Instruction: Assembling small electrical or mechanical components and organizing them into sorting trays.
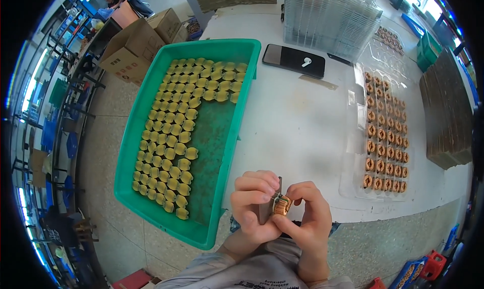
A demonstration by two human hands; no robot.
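I saw a broad bare stretch of white surface [297, 122] running forward from my hands [280, 208], open for passing. On my left the green bin [166, 137] walled it off, its right half bare inside. On my right lay the clear tray [385, 137] of copper coils. Farther ahead a dark phone [290, 59] and stacked clear trays [327, 16] blocked the way.
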